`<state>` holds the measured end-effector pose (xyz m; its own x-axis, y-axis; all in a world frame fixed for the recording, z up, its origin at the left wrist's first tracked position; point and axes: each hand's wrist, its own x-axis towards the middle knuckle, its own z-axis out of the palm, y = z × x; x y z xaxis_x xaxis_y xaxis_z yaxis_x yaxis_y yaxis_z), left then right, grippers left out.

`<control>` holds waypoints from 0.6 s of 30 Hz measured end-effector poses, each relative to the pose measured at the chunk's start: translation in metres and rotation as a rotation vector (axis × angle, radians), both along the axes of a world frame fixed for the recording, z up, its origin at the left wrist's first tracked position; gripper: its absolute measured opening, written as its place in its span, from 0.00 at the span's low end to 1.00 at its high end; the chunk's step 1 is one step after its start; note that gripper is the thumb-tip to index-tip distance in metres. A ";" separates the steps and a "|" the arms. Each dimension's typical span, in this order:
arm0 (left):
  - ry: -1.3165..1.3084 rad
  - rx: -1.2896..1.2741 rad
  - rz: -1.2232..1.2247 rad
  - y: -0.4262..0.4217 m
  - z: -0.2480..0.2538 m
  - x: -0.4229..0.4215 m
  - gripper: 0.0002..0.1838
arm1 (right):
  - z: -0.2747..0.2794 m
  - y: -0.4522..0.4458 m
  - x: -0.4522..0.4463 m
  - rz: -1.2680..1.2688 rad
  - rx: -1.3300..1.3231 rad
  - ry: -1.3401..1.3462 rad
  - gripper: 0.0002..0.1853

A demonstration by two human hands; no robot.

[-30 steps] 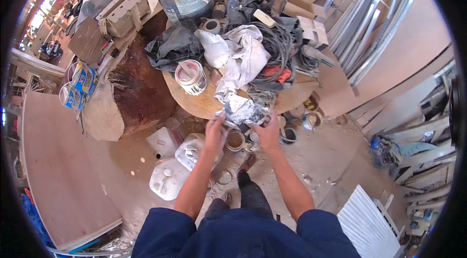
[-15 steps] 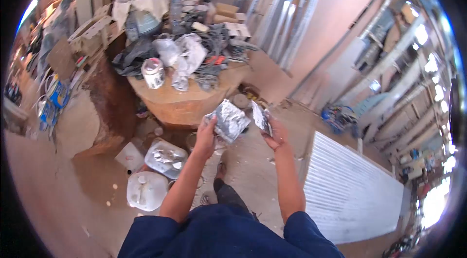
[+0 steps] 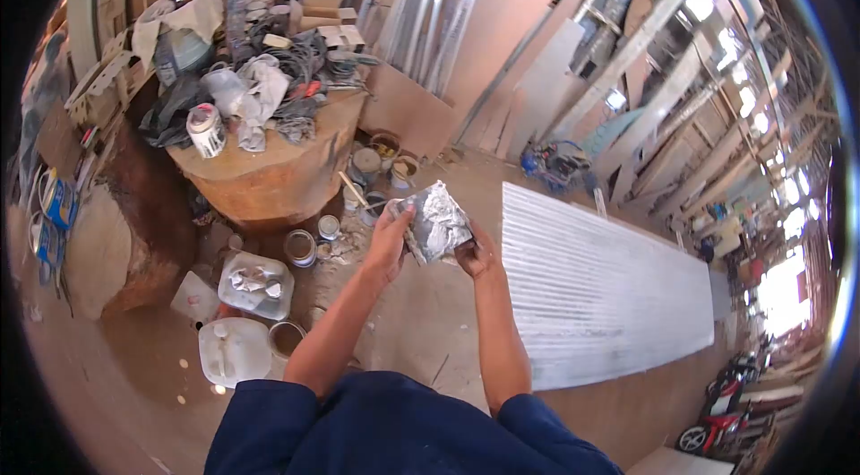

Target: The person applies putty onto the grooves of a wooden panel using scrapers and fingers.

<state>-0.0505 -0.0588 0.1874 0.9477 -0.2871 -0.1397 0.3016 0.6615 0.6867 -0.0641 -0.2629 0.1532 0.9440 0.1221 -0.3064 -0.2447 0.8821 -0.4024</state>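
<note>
The left hand (image 3: 387, 240) pinches the left edge of a flat, paste-smeared plate (image 3: 437, 226), thumb on top and the other fingers lost underneath. The right hand (image 3: 478, 253) is curled at the plate's near right corner; its fingertips are hidden in shadow, so I cannot tell whether it pinches the plate itself or something dark below it. The plate is between the two hands, above the floor (image 3: 421, 341), its face with the white paste (image 3: 445, 213) turned up and one corner pointing away from the person; it looks nearly square, so a long axis is hard to make out. Just beyond the left hand, a stick (image 3: 353, 189) slants among cans whose contents are unclear. Left of that hand are an open tin (image 3: 300, 248), a cut-open plastic container (image 3: 256, 285) and, nearer the person, a whitish jerrycan (image 3: 235, 355). Farther off, beyond and left, a thick wooden table (image 3: 269, 177) bears a paint can (image 3: 206, 133) and heaped rags (image 3: 264, 85). Right of the right hand lies a corrugated sheet (image 3: 600, 296). Well beyond both hands, metal profiles (image 3: 437, 22) lean upright; far right, a red motorcycle (image 3: 719, 421) is partly obscured near the dark lens edge.
</note>
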 end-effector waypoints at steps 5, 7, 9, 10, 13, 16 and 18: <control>0.081 -0.011 -0.077 -0.061 -0.001 -0.042 0.12 | -0.030 -0.084 -0.061 -0.329 -0.132 0.343 0.09; 0.160 -0.135 -0.155 -0.087 0.004 -0.055 0.13 | 0.003 -0.109 -0.103 -0.526 -0.272 0.411 0.06; 0.164 -0.143 -0.197 -0.110 0.007 -0.073 0.16 | -0.006 -0.167 -0.144 -0.545 -0.558 0.115 0.07; 0.194 -0.185 -0.236 -0.123 0.007 -0.081 0.16 | 0.000 -0.188 -0.163 -0.578 -0.608 0.020 0.09; 0.207 -0.259 -0.299 -0.165 0.007 -0.112 0.18 | 0.095 -0.178 -0.222 -0.737 -0.523 -0.076 0.14; 0.166 -0.287 -0.292 -0.203 0.009 -0.143 0.20 | 0.114 -0.193 -0.268 -0.786 -1.156 -0.296 0.16; 0.186 -0.219 -0.284 -0.225 0.009 -0.164 0.20 | 0.136 -0.194 -0.296 -0.641 -2.063 -0.466 0.13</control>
